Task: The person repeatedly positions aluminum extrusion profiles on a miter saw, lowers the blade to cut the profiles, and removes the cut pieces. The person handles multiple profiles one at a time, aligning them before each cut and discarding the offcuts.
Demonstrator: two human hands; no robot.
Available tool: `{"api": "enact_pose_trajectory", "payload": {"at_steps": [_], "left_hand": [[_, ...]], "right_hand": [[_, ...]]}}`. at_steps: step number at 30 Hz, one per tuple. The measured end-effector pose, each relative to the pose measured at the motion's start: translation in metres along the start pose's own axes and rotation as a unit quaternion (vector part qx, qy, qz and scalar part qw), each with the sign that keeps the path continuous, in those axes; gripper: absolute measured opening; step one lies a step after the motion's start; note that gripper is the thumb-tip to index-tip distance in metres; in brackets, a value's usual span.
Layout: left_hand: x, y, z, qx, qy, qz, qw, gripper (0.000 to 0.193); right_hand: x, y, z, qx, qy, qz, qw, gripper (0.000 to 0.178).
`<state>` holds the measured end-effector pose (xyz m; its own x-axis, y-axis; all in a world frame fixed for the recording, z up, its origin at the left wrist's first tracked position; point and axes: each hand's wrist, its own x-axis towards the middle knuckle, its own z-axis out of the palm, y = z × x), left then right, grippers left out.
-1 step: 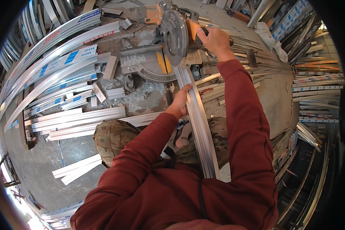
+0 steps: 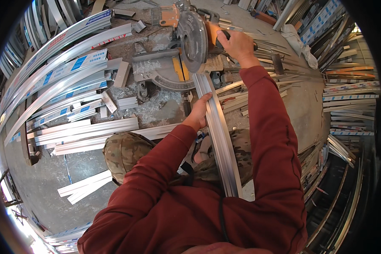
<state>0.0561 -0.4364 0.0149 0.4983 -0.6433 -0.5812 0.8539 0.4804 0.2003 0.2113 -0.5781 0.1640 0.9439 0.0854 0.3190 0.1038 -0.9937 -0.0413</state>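
An orange and black miter saw [image 2: 193, 40] stands on the floor in front of me, its round blade guard over the slotted base. My right hand [image 2: 238, 47] is wrapped round the saw's black handle. A long silvery metal profile [image 2: 219, 131] runs from near the saw's base back toward my lap. My left hand [image 2: 200, 111] grips this profile from its left side, the thumb lying on top and the fingers mostly hidden beneath. The profile's far end lies just under the blade guard; whether the blade touches it I cannot tell.
Long metal profiles [image 2: 72, 80], some with blue-printed film, are stacked on the left. Short offcuts [image 2: 122, 74] and shavings lie around the saw base [image 2: 161, 78]. More profiles [image 2: 351, 96] fill the right side. Two pale strips [image 2: 86, 186] lie on the floor by my left knee.
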Motion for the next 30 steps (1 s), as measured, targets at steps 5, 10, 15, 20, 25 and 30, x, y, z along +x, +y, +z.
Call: {"api": "enact_pose_trajectory", "payload": {"at_steps": [5,10,15,20,25,30], "left_hand": [[0.0,0.0,0.002,-0.013,0.001,-0.005,1.0,0.051],[0.0,0.0,0.002,-0.017,-0.002,-0.003,1.0,0.05],[-0.001,0.001,0.002,-0.011,-0.005,0.003,1.0,0.048],[-0.007,0.003,0.007,0.003,0.005,0.012,1.0,0.048],[-0.001,0.003,0.002,0.001,-0.005,-0.008,1.0,0.046],[-0.003,0.003,0.004,0.008,-0.002,-0.006,1.0,0.046]], "right_hand": [[-0.002,0.001,0.003,-0.012,0.013,-0.003,1.0,0.05],[-0.004,0.001,0.005,-0.009,0.028,-0.01,1.0,0.048],[-0.007,-0.001,0.004,-0.002,0.033,-0.014,0.999,0.047],[-0.01,-0.003,0.003,-0.002,0.028,-0.011,1.0,0.046],[-0.011,-0.003,0.003,0.0,0.042,-0.017,0.999,0.046],[-0.01,-0.001,0.004,0.006,0.031,-0.012,0.999,0.05]]}}
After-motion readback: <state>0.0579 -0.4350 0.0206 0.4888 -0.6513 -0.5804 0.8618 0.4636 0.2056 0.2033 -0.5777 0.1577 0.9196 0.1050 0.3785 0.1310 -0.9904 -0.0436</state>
